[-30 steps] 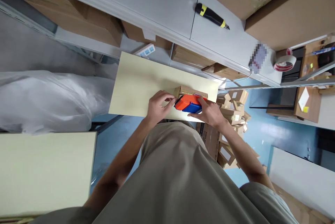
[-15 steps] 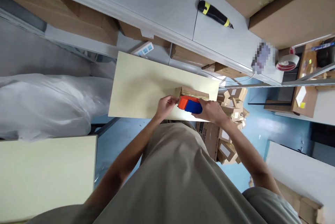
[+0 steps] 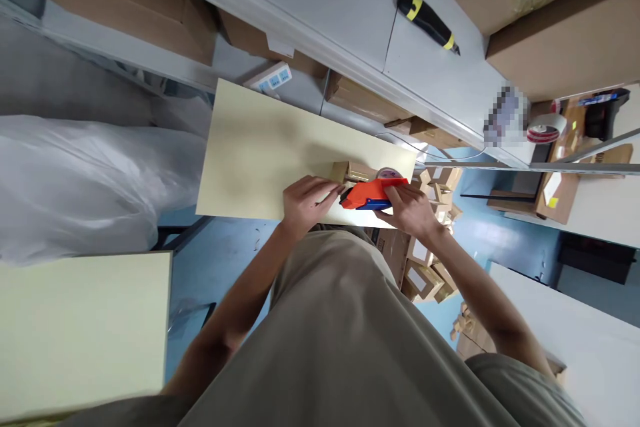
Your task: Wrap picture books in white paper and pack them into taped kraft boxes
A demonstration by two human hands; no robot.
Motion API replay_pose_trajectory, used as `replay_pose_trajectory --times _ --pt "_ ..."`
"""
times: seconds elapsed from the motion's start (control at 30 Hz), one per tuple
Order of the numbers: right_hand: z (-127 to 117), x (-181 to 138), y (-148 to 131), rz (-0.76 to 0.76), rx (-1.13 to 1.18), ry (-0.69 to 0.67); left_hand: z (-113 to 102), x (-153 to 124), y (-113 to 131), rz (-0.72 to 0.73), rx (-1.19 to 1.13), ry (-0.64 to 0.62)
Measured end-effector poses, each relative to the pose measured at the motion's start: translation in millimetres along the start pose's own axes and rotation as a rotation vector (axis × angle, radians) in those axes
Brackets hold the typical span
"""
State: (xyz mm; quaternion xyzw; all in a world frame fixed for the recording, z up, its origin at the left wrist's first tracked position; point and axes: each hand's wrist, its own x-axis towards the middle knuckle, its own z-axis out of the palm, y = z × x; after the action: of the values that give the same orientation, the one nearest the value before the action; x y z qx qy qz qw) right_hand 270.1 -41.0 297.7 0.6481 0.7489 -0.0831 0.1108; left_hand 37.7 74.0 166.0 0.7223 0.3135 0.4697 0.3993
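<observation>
My right hand [image 3: 411, 210] is closed around an orange and blue tape dispenser [image 3: 373, 194], held above the pale yellow board [image 3: 260, 147]. Part of a tape roll [image 3: 389, 173] shows behind its orange side. At the dispenser's dark front end, my left hand [image 3: 307, 202] has thumb and forefinger pinched together; what they pinch, if anything, is too small to make out. Just beyond the dispenser, a small cardboard box [image 3: 345, 171] rests on the board, partly hidden by the dispenser and fingers.
A grey shelf [image 3: 320, 7] crosses above the board, bearing a black and yellow cutter [image 3: 429, 22] and a tape roll [image 3: 547, 128]. A white power strip [image 3: 270, 78] lies behind the board. Cardboard boxes [image 3: 423, 278] pile up at right; a plastic-wrapped bundle [image 3: 85, 180] is at left.
The dispenser has turned in my right hand, so more orange and the tape roll show, and less blue. My left hand has changed from loosely bent fingers to a pinch at its front end.
</observation>
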Motion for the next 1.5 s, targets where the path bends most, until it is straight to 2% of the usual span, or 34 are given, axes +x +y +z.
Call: replay_pose_trajectory --times 0.07,0.13,0.33,0.4,0.5,0.6,0.7,0.93,1.03,1.27,1.43,1.5 --pt "6 0 -1 -0.027 -0.001 0.075 -6 3 2 0.089 0.040 0.028" --pt "14 0 -5 -0.033 -0.007 0.131 -11 6 5 0.115 0.064 0.012" --pt "39 -10 -32 0.073 0.051 0.162 -17 15 17 0.136 0.115 -0.048" --pt "40 -15 -35 0.149 0.096 0.121 -14 15 16 0.046 0.092 -0.077" --pt "31 -22 -27 0.247 0.182 -0.051 -3 7 7 -0.202 0.003 -0.222" --pt "18 -22 -14 0.302 0.221 -0.214 16 -7 -11 -0.440 -0.061 -0.380" --pt "10 -13 -6 0.324 0.202 -0.299 37 -18 -29 -0.577 -0.040 -0.439" --pt "8 16 12 0.427 0.229 -0.393 80 -21 -54 -0.784 -0.138 -0.415" --pt "12 30 22 0.449 0.243 -0.447 92 -21 -64 -0.819 -0.145 -0.397" --pt "29 61 21 0.407 0.191 -0.535 102 -28 -80 -0.886 0.041 -0.392" --pt "49 61 27 0.439 0.253 -0.475 110 -43 -84 -0.824 0.073 -0.315" --pt "57 59 31 0.441 0.309 -0.446 111 -51 -87 -0.841 0.115 -0.268"
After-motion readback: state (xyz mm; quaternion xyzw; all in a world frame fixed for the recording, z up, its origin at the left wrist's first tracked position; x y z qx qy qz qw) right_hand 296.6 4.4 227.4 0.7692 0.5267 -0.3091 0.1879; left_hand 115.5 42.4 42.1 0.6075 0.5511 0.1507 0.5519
